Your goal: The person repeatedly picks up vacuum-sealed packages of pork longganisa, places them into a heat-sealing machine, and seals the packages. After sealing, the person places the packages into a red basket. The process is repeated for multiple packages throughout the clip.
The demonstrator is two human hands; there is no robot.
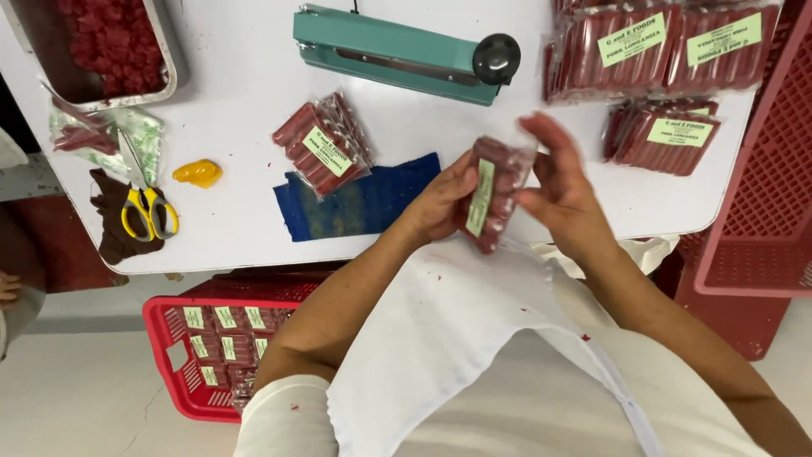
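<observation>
Both hands hold one clear plastic pack of red sausages (493, 193) with a green label, tilted on edge above the white table's front edge. My left hand (440, 203) grips its left side. My right hand (560, 182) grips its right side, fingers curled over the top. A second labelled sausage pack (324, 145) lies on the table to the left, partly on a blue cloth (372, 207). A teal heat sealer (397, 52) sits at the back of the white table (237, 110).
Several sealed packs (660, 42) are stacked at the back right. A metal tray of red meat (110, 42) is at the back left. Yellow-handled scissors (148, 211), a yellow lump (198, 173), a red crate of packs (216, 343) below, another red crate (761, 195) at right.
</observation>
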